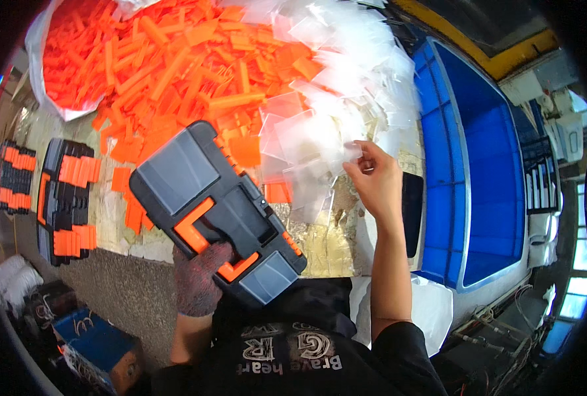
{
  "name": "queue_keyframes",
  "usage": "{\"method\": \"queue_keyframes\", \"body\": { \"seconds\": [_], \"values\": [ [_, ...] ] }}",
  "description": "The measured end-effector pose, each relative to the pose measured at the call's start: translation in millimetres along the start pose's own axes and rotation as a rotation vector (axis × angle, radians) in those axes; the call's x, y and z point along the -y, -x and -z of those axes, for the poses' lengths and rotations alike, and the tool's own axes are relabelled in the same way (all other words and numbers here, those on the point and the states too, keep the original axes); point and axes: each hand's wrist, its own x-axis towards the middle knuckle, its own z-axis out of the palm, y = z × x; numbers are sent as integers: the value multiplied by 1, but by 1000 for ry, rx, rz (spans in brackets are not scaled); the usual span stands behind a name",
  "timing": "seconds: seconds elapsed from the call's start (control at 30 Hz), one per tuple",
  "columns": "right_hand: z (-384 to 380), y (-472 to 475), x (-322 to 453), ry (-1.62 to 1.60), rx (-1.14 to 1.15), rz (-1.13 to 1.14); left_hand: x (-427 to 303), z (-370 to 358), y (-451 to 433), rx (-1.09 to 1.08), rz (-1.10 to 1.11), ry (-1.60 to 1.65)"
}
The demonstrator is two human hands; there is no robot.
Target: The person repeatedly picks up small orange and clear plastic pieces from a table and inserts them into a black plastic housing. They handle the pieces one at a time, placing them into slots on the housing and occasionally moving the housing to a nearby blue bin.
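My gloved left hand [202, 279] grips a black plastic toolbox lid [236, 213] by its orange handle [192, 230]. The lid is tilted, with a clear cover over the compartment at each end and orange parts along its far edge. My bare right hand [375, 175] reaches to the edge of a heap of clear plastic sheets [303, 138]. Its thumb and forefinger pinch one clear plastic sheet [352, 152]. Beyond the lid spreads a big pile of orange plastic pieces [174, 79], partly spilling from a white sack [37, 74].
A large blue plastic crate [444, 163] stands on the right, beside a dark flat object [412, 215]. Stacked black lids with orange pieces [68, 200] line the table's left end, and another stack [15, 177] sits farther left. A blue-topped box [93, 336] is on the floor.
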Motion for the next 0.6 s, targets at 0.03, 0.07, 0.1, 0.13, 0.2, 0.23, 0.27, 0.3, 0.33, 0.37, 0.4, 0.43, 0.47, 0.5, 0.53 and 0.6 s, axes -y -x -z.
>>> {"method": "queue_keyframes", "body": {
  "seconds": [0.03, 0.07, 0.1, 0.13, 0.2, 0.23, 0.27, 0.3, 0.33, 0.37, 0.4, 0.43, 0.47, 0.5, 0.53, 0.6],
  "values": [
    [3, 8, 8, -69, 24, 27, 0, 2, -1, -6, 7, 8],
    [5, 18, 16, -265, 43, 69, 3, 2, -1, -16, 6, 45],
    [8, 30, 26, -466, 51, 103, 4, 3, -1, -20, 22, -1],
    [8, 39, 36, -397, 110, 279, 6, 2, -1, -18, -1, -53],
    [3, 57, 52, -338, 187, 472, 9, -1, 1, 50, -34, -33],
    [1, 65, 58, -270, 362, 299, 12, -4, 0, -38, 78, 100],
    [-5, 68, 62, -246, 280, 250, 12, -5, 2, 46, -21, -73],
    [-8, 69, 64, -208, 288, 235, 13, -6, 4, 62, -61, -213],
    [-12, 70, 65, -216, 216, 279, 15, -8, 5, 96, -60, -156],
    [-15, 70, 65, -218, 192, 356, 17, -9, 5, 92, -67, -96],
    [-17, 70, 65, -210, 156, 377, 19, -9, 6, 84, -53, -34],
    [-18, 70, 66, -186, 188, 415, 20, -8, 7, 97, -64, -24],
    [-17, 69, 66, -149, 201, 402, 21, -6, 6, 113, -58, -9],
    [-16, 68, 66, -112, 207, 413, 23, -4, 5, 127, -49, 39],
    [-15, 67, 67, -90, 250, 419, 23, -1, 4, 223, -61, -68],
    [-12, 66, 69, -34, 345, 473, 25, 4, 3, 173, 3, -71]
  ]
}}
